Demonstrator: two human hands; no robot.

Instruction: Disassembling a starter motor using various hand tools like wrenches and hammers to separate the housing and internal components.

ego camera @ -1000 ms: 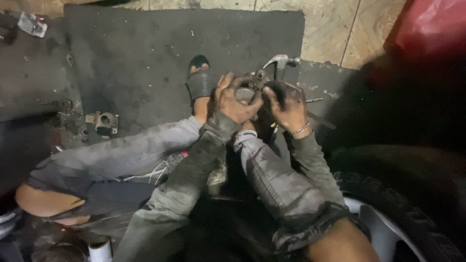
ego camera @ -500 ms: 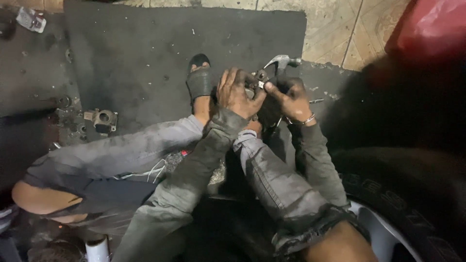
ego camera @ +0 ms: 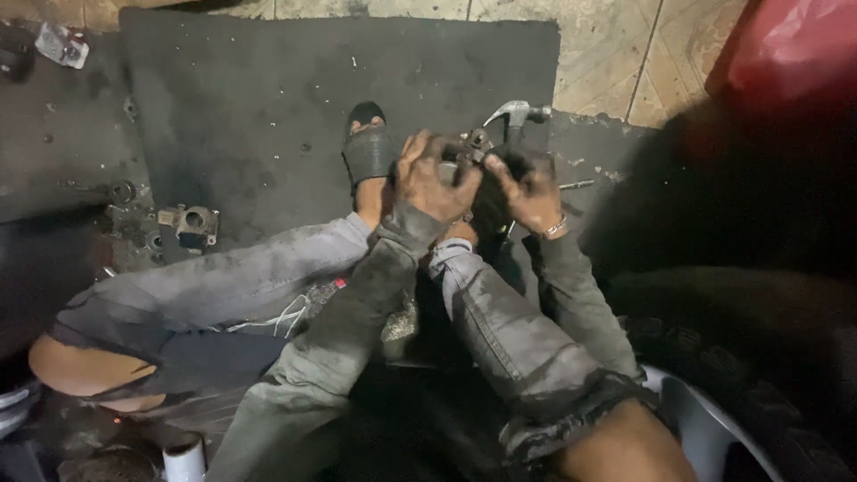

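Mat [ego camera: 268,98]: dark, floor-laid, filling the upper middle, tiled floor [ego camera: 607,54] beyond it at 12 to 1 o'clock. Tyre [ego camera: 759,375]: black, at 4 o'clock, beside the right leg. Red bag [ego camera: 794,45]: at 1 o'clock, blurred. Legs: grey soiled trousers, one foot in a black sandal [ego camera: 368,147] resting on the mat just at 9 o'clock of the hands. Left hand [ego camera: 433,178]: fingers clenched over a small metal part [ego camera: 469,152], gripping it from the 9 o'clock side. Right hand [ego camera: 531,192]: fingers closed on the same part from the 3 o'clock side, bracelet at the wrist. The part sits between both hands, above the knees, near centre frame; its shape is mostly hidden. Hammer [ego camera: 516,112]: claw head showing just at 12 o'clock of the hands, on the mat's edge. Metal bracket [ego camera: 192,223]: loose at 9 o'clock, well apart, among small bits. Judged step: the part is being held and worked two-handed; a next move would call for a steady grip from one hand while the other turns or frees a piece.
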